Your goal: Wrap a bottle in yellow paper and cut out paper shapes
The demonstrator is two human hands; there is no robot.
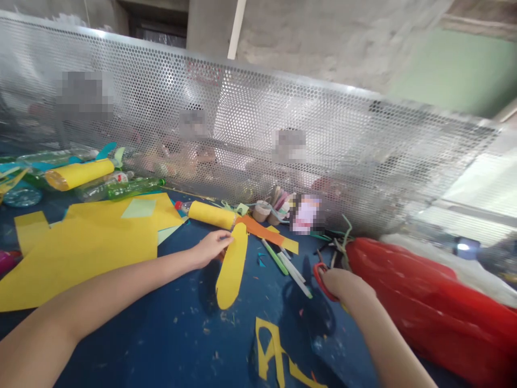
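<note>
My left hand (210, 247) pinches the upper edge of a long, rounded yellow paper strip (232, 267) that lies on the blue table. Just beyond it lies a bottle wrapped in yellow paper (210, 214), with an orange paper strip (260, 230) beside it. My right hand (342, 284) is closed around red-handled scissors (322, 279), whose handle loop shows at its left. The blades are hidden behind the hand.
Large yellow paper sheets (92, 242) cover the left of the table. Plastic bottles (121, 187) and another yellow roll (78, 174) lie at the back left. A red plastic bag (428, 307) bulges at the right. Yellow offcuts (274, 353) lie near me. A perforated metal screen (258, 124) closes the back; people sit behind it.
</note>
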